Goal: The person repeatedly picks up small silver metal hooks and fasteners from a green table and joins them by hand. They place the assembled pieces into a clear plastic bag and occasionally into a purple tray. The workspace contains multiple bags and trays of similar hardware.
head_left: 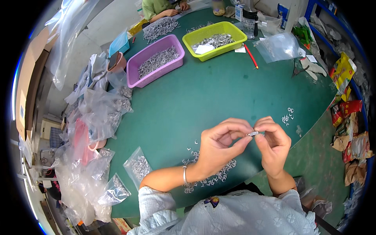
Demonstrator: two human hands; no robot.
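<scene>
A small silvery metal part is pinched between both hands above the green table. My left hand closes thumb and fingers on its left end. From the other side my right hand grips it with thumb and forefinger; its exact shape is partly hidden by the fingertips. Below and beside my left forearm lies a scatter of small curved metal pieces, partly covered by the arm. A smaller group of similar pieces rests to the right of my right hand.
Purple and yellow-green baskets of metal parts stand at the back. A red pencil lies beside them. Clear bags of parts line the left side. Pliers and gloves sit far right. Another person's hand works at the far end.
</scene>
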